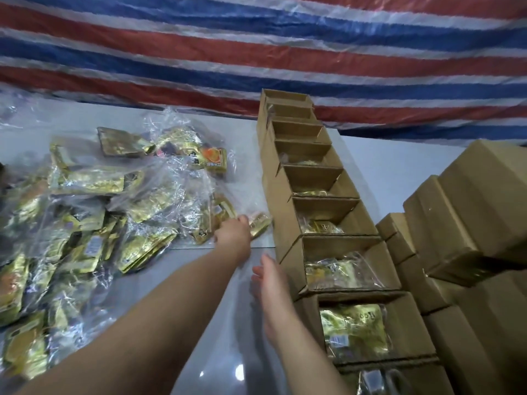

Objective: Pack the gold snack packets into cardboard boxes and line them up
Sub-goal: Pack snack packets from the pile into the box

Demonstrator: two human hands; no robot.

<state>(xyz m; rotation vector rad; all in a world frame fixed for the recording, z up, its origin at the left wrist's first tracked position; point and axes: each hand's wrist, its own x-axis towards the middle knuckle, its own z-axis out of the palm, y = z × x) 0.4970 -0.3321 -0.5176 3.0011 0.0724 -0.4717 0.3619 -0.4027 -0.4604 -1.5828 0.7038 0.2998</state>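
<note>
The left hand [232, 233] reaches a packet [259, 223], fingers hidden; the right hand [266, 283] is relaxed. Grip one bag only, then drop it flat in an empty box [310, 153].

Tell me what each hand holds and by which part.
The left hand reaches onto a gold snack packet at its near end; its fingers are hidden, so a grip cannot be told. The right hand is open, holding nothing.
</note>
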